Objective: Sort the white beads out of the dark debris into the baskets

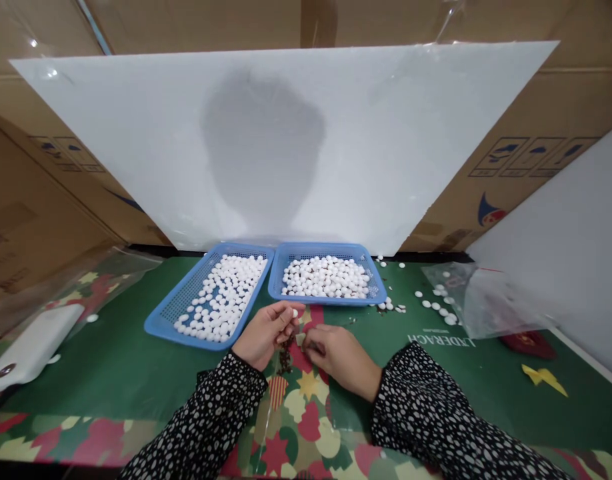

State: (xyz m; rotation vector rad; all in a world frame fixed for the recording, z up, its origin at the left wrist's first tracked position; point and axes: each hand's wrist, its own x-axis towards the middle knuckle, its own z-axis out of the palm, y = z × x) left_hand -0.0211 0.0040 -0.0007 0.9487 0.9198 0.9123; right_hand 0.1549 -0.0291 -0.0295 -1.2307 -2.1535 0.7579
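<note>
My left hand (266, 333) is closed, pinching a small white round piece (295, 313) between thumb and fingertips in front of the baskets. Its other fingers curl under. Just to its right, my right hand (336, 353) has its fingers curled low over the table; what they hold, if anything, is hidden. Small dark crumbs (285, 360) lie on the cover between the hands. Beyond them stand two blue mesh baskets: the left basket (161, 325) is angled and holds many white round pieces, and the right basket (326, 302) holds more of them, heaped.
Loose white pieces (439, 307) lie at the right beside a clear plastic bag (496, 303). A yellow scrap (545, 379) is farther right. At the left rests a white device (33, 350). A white board (286, 147) and cardboard (31, 220) wall in the patterned table cover (306, 413).
</note>
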